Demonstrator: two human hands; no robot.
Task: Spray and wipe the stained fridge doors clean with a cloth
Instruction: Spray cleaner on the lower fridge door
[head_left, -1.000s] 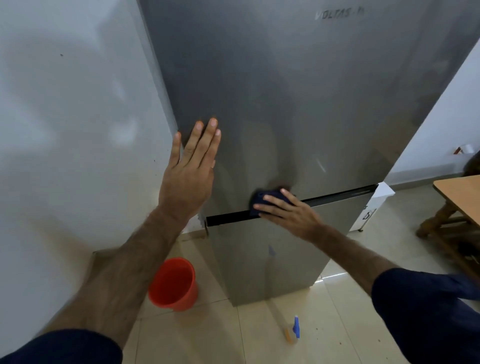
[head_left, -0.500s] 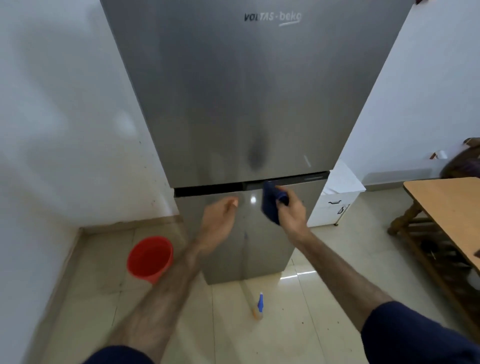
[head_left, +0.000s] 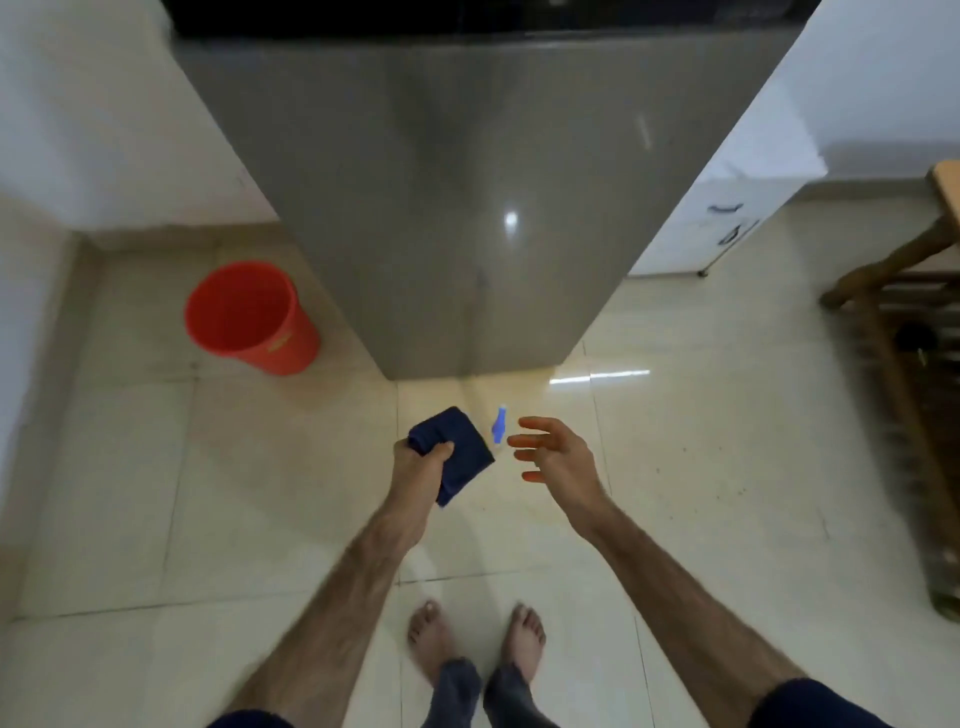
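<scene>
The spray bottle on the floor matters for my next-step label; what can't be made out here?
- Spray bottle: head view, only its blue top shows; the cloth in the left hand covers the rest.
- Fridge: upper door cut off by the top edge.
- Right hand: fingers motion-blurred.

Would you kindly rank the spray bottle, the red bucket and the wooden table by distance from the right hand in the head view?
From the right hand:
1. Spray bottle, on the floor just left of its fingertips.
2. Red bucket, far left beside the fridge.
3. Wooden table, at the right edge.
</scene>
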